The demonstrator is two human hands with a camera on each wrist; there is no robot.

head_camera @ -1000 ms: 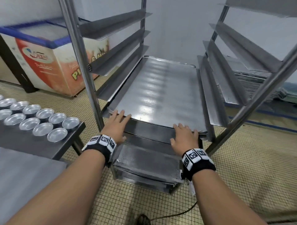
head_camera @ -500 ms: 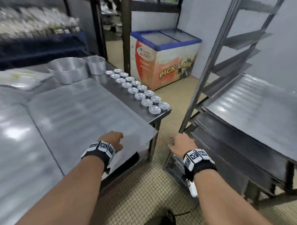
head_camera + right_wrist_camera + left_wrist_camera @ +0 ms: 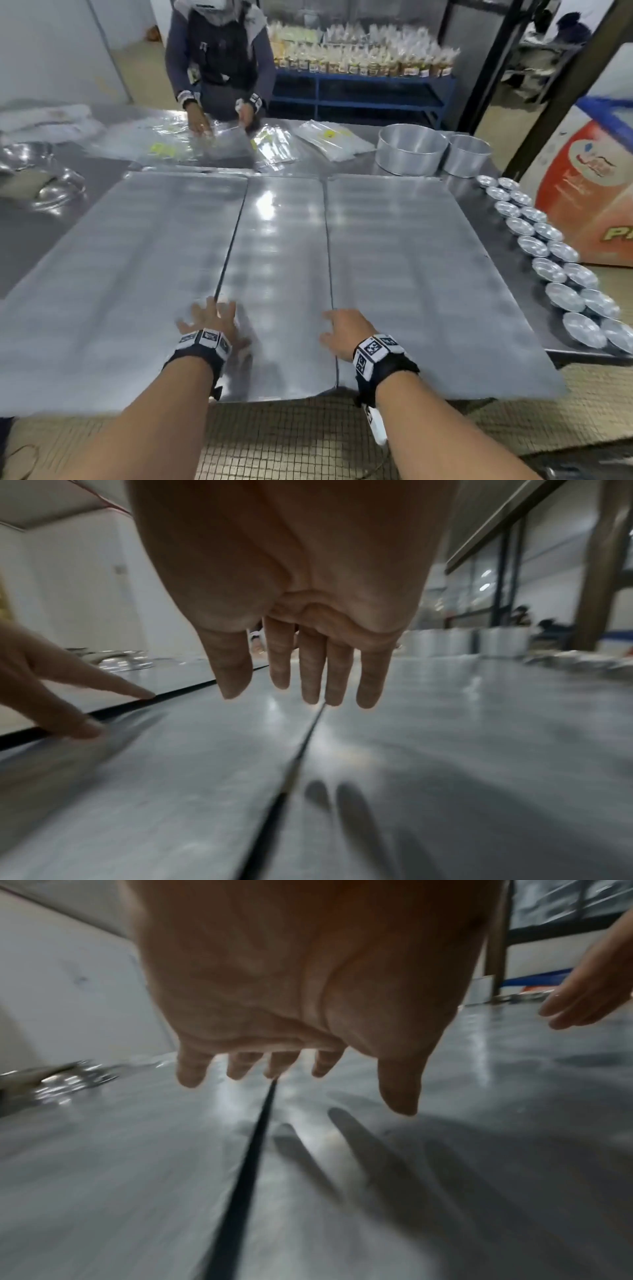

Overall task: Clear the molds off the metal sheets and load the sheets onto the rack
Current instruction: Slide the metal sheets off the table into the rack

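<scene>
Three bare metal sheets lie side by side on the steel table: a left sheet [image 3: 102, 274], a middle sheet [image 3: 277, 257] and a right sheet [image 3: 411, 274]. My left hand [image 3: 209, 317] [image 3: 298, 1074] hovers with fingers spread just over the seam between the left and middle sheets and holds nothing. My right hand [image 3: 337, 325] [image 3: 301, 685] hovers with straight fingers over the seam between the middle and right sheets, also empty. Several small round foil molds [image 3: 548, 253] stand in two rows along the table's right edge, off the sheets. The rack is out of view.
Across the table another person [image 3: 219, 61] handles clear plastic bags [image 3: 274, 144]. Two round metal pans [image 3: 411, 150] stand at the back right, a shiny bowl [image 3: 34, 178] at the left. A chest freezer [image 3: 589, 198] stands right of the table. Tiled floor lies below the near edge.
The view has swung left from the rack to the table. Both hands left the sheet pushed into the rack and now hover open over the sheets on the table.
</scene>
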